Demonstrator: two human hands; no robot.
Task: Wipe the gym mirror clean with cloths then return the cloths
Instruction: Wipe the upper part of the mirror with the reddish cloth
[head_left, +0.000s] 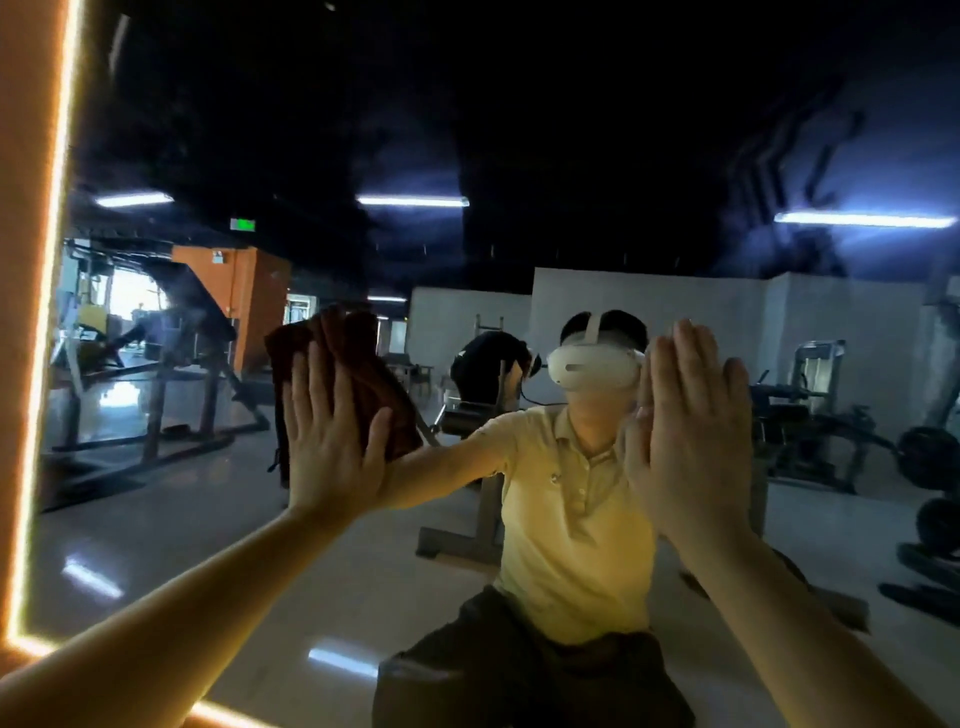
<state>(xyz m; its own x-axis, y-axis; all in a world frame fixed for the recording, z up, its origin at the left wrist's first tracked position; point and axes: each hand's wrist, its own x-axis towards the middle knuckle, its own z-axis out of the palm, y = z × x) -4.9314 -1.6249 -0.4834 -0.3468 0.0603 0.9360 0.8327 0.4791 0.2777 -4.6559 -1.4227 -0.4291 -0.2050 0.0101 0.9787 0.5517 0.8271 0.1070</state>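
The gym mirror (218, 525) fills nearly the whole view. My left hand (332, 441) presses a dark reddish-brown cloth (358, 353) flat against the glass at centre left, fingers straight and spread. The cloth bunches above and to the right of the fingers, and a corner hangs below on the left. My right hand (696, 431) is held up flat at the glass on the right, fingers straight and together. No cloth shows under the right hand, and its reflection meets it along its left edge.
A glowing light strip (49, 312) borders the mirror on the left and along the bottom left, set in an orange wall (21, 156). The glass reflects gym machines, a bench, ceiling lights and a person in a yellow shirt wearing a white headset.
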